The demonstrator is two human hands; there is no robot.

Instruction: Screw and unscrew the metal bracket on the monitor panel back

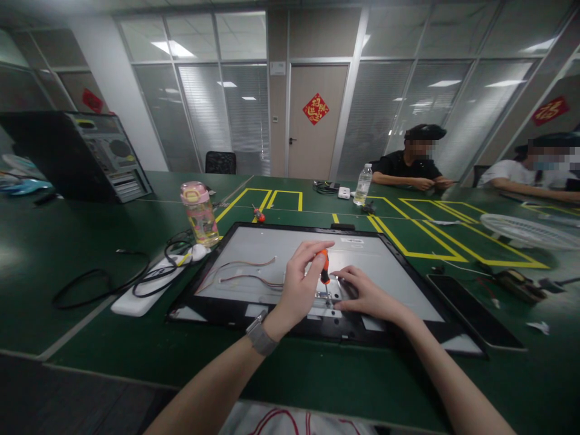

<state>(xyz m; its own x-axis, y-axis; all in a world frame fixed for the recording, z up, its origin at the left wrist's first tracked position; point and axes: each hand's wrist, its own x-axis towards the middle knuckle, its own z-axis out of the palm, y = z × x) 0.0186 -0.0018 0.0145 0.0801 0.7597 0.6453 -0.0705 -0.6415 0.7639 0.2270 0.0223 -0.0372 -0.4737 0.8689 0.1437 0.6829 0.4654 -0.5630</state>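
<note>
My left hand is closed around the handle of an orange and black screwdriver, which stands nearly upright. The screwdriver's shaft runs down to a small metal bracket at the near edge of a flat display panel. Against the bracket's right side rests my right hand, its thumb and fingers spread apart. The panel lies flat with its pale grey back up inside a black frame. Thin wires cross it left of my hands. The screwdriver's tip is too small to make out.
Left of the panel are a white power strip, black cable and a pink-lidded bottle. A red screwdriver lies beyond it. A black phone-like slab sits close on the right. Further off are a computer case and two seated people.
</note>
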